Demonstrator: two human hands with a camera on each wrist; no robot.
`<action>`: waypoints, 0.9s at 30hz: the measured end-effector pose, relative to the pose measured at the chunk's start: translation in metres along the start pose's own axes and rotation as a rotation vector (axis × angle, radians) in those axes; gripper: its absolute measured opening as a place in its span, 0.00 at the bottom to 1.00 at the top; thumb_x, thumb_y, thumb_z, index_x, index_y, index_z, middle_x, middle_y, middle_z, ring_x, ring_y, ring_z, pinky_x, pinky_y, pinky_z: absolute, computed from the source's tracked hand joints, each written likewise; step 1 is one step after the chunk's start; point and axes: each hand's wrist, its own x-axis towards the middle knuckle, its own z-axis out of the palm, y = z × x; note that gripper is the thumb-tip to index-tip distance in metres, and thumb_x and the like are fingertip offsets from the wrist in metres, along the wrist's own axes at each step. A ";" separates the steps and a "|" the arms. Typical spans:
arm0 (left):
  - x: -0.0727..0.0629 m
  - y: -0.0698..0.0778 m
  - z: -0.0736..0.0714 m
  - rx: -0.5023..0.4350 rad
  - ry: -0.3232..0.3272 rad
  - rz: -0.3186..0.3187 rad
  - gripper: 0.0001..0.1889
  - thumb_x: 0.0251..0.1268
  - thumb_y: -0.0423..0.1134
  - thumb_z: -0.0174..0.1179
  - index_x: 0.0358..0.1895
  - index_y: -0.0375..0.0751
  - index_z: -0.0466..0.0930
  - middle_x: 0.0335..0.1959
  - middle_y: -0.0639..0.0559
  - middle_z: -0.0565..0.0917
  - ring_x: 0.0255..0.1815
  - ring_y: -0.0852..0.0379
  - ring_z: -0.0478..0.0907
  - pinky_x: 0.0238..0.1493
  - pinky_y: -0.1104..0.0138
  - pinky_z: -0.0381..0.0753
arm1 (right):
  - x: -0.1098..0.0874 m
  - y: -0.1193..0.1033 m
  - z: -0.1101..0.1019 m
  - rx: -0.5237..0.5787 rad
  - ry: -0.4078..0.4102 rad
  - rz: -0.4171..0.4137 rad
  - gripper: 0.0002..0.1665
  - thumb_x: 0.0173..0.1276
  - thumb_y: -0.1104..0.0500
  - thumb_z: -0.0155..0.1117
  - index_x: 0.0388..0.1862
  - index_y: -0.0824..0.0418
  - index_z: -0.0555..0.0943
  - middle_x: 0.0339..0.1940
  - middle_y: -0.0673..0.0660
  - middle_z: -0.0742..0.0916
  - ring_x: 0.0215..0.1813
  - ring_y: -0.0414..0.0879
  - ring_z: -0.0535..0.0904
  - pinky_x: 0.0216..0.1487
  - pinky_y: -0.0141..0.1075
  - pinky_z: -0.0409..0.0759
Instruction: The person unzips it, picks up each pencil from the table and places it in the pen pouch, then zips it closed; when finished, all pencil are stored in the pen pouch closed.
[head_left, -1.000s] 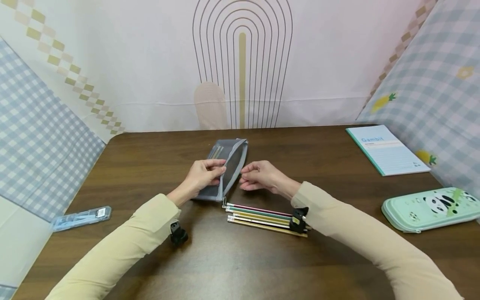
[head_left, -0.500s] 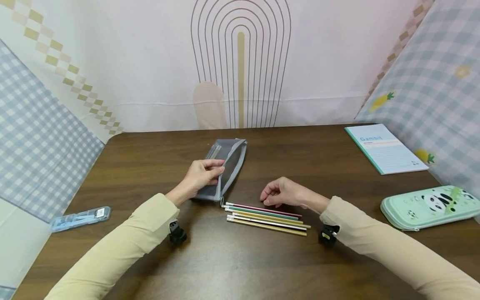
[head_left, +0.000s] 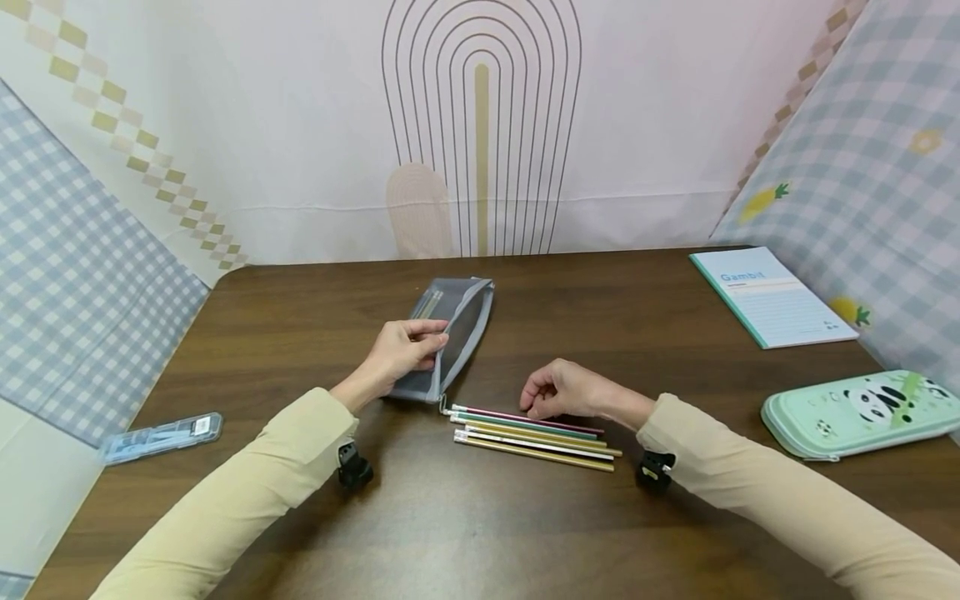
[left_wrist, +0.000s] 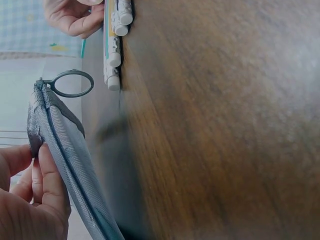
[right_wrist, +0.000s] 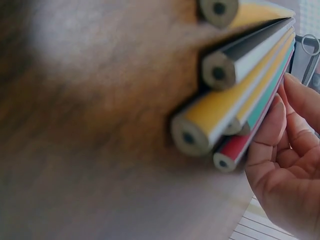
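Before a white cloth (head_left: 322, 125) printed with arches, on a brown wooden table (head_left: 450, 533), pinches a grey mesh pouch (head_left: 456, 354) by its parted mouth with the left hand (head_left: 401, 354). Curls the right hand (head_left: 566, 390) down at the red pencil (head_left: 487, 412), farthest in a row of pencils (head_left: 534, 452) just beside the pouch; cannot tell whether gripping it. Has a notebook (head_left: 776, 300) and green panda case (head_left: 862, 417) well apart at right, a blue case (head_left: 165, 437) at left.

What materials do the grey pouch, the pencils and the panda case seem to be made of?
Grey pouch: probably synthetic mesh, matte; a fine weave shows.
Pencils: apparently wood with glossy paint, since their bare ends show pale material around dark cores.
Panda case: perhaps moulded plastic, smooth, with rounded, stiff-looking edges; I cannot be sure.
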 end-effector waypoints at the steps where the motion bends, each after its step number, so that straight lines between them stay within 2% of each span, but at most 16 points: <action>1: 0.000 0.000 0.000 0.000 0.000 0.001 0.20 0.66 0.35 0.57 0.60 0.34 0.74 0.53 0.36 0.80 0.35 0.67 0.77 0.35 0.72 0.82 | 0.000 0.000 0.000 -0.005 -0.001 -0.004 0.04 0.58 0.71 0.66 0.33 0.69 0.82 0.26 0.54 0.84 0.27 0.39 0.72 0.30 0.28 0.75; 9: 0.000 0.001 0.000 0.000 -0.005 0.001 0.20 0.66 0.35 0.57 0.60 0.34 0.74 0.55 0.35 0.79 0.37 0.65 0.78 0.36 0.71 0.83 | 0.001 -0.003 -0.001 -0.081 -0.009 -0.009 0.02 0.58 0.69 0.66 0.31 0.65 0.83 0.24 0.50 0.82 0.26 0.39 0.71 0.28 0.27 0.73; 14: 0.001 0.000 0.000 0.001 -0.005 0.005 0.20 0.67 0.35 0.57 0.60 0.34 0.74 0.55 0.35 0.78 0.37 0.66 0.78 0.36 0.71 0.83 | 0.003 -0.004 0.000 -0.183 -0.015 -0.051 0.01 0.58 0.68 0.66 0.30 0.64 0.82 0.22 0.49 0.80 0.25 0.38 0.70 0.27 0.27 0.71; 19: 0.000 -0.001 -0.001 -0.003 -0.004 0.006 0.20 0.67 0.35 0.57 0.60 0.34 0.74 0.55 0.35 0.78 0.37 0.66 0.78 0.36 0.71 0.82 | 0.003 -0.007 0.002 -0.287 -0.004 -0.101 0.04 0.58 0.70 0.64 0.27 0.62 0.80 0.21 0.48 0.78 0.24 0.36 0.69 0.25 0.26 0.71; 27: 0.002 -0.003 0.000 -0.007 -0.012 0.007 0.20 0.66 0.35 0.57 0.60 0.33 0.74 0.54 0.35 0.79 0.37 0.65 0.78 0.37 0.71 0.83 | 0.000 -0.010 0.003 -0.422 0.045 -0.095 0.07 0.58 0.68 0.63 0.24 0.59 0.79 0.19 0.46 0.77 0.23 0.35 0.68 0.25 0.26 0.69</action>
